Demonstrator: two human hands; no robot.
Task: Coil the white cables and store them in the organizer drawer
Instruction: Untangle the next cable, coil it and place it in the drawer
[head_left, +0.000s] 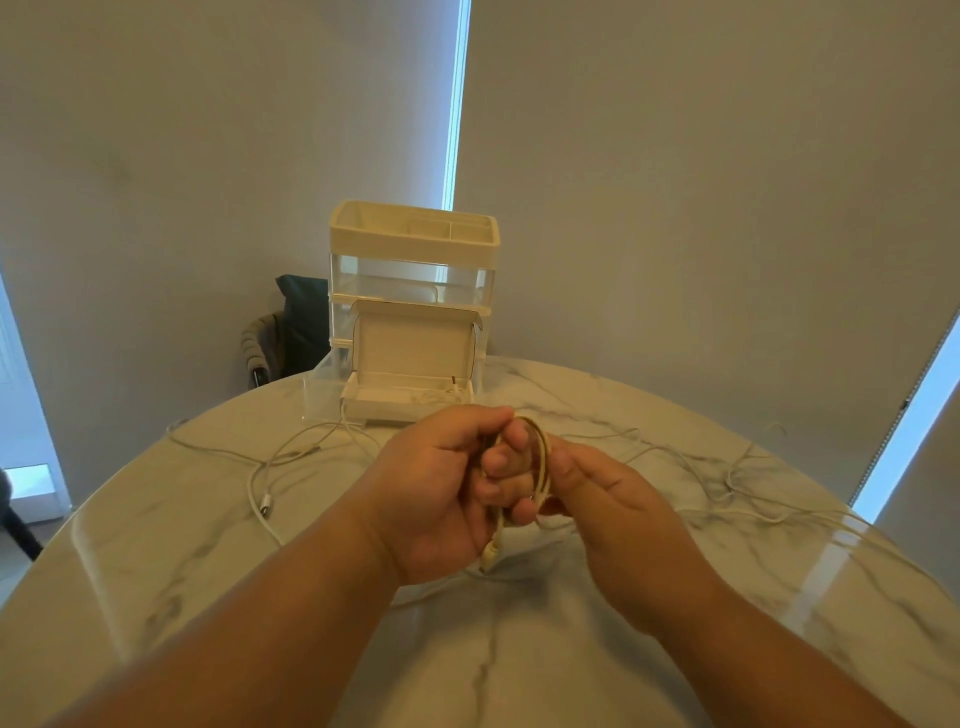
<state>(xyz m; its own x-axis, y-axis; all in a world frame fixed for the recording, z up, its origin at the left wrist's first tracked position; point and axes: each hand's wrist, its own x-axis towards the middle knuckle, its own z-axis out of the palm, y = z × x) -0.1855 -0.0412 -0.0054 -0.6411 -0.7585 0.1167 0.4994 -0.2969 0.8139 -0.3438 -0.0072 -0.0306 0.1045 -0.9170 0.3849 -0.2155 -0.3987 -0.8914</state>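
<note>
Above the middle of the marble table, my left hand (447, 488) grips a small coil of white cable (543, 457), its fingers curled round the loops. The coil's plug end (489, 556) hangs down below that hand. My right hand (597, 499) touches the coil from the right, and its fingertips are hidden behind the loops. A second white cable (260, 467) lies loose on the left of the table, and a third white cable (727, 478) trails across the right. Behind the hands, the organizer (415, 244) stands with its bottom drawer (324, 389) pulled out.
An open white cardboard box (415, 364) with a cable inside sits in the pulled-out drawer. The round table edge (119, 483) curves close at left and right. A dark chair with a cushion (291, 332) stands behind the table at left.
</note>
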